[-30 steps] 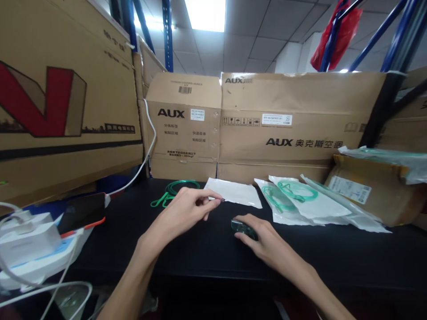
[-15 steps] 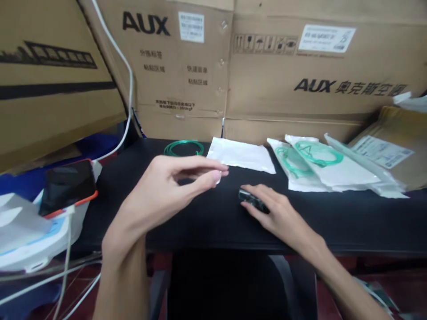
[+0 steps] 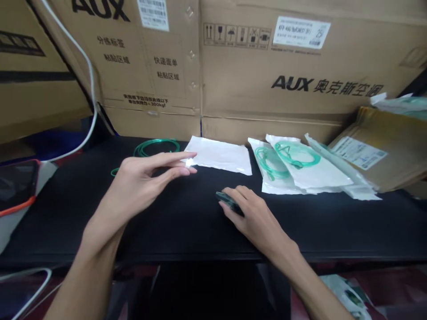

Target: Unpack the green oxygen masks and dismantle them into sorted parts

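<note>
My left hand is raised over the black table, its thumb and fingers closed around a small, shiny white piece too small to name. Behind that hand lies a coil of green tubing, partly hidden by it. A flat white pouch rests just beyond the fingertips. My right hand is low at the tabletop, fingers wrapped over a dark, glossy, palm-sized object; most of it is covered, so its kind does not show.
White packets with coiled green tubing overlap at the right, beside a cardboard box. Large cartons stand along the back. A phone in an orange case sits at the left edge, near a white cable.
The view has swung right, so everything sits further left in the picture and more of the green coil shows. Both hands keep their grips, with little movement over the table.
</note>
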Demonstrator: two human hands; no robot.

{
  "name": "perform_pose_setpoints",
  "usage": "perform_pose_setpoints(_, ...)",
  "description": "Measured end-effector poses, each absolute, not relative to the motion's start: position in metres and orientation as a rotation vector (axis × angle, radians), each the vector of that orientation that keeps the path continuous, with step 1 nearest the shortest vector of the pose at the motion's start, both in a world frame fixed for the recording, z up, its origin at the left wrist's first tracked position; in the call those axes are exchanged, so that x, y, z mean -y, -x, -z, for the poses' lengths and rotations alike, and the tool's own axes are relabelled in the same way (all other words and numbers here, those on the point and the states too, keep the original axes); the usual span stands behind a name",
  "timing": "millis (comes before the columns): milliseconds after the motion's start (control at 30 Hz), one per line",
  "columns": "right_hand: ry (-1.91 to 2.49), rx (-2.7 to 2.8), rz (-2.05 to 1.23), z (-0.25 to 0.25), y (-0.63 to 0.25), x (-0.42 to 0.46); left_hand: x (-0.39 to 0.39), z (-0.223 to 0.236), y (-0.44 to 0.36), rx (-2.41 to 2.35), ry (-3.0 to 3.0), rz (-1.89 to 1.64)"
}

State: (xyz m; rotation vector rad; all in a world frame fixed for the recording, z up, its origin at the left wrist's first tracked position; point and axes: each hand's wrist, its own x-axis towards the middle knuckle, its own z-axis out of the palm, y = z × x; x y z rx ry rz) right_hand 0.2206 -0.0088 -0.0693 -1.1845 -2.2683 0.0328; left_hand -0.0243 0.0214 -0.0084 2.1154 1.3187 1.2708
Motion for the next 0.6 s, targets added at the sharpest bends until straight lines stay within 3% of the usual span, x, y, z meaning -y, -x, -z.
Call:
perform_pose_setpoints(333,1.166,2.150,0.028,0.071,-0.213,0.008,-0.016,0.008,0.026,-1.071,-1.975,-1.197)
perform_pose_setpoints(600,1.318,2.086,-0.204,0.066,-0.212,0.009,-0.020,0.014,0.010,-1.022,-1.957,-0.961)
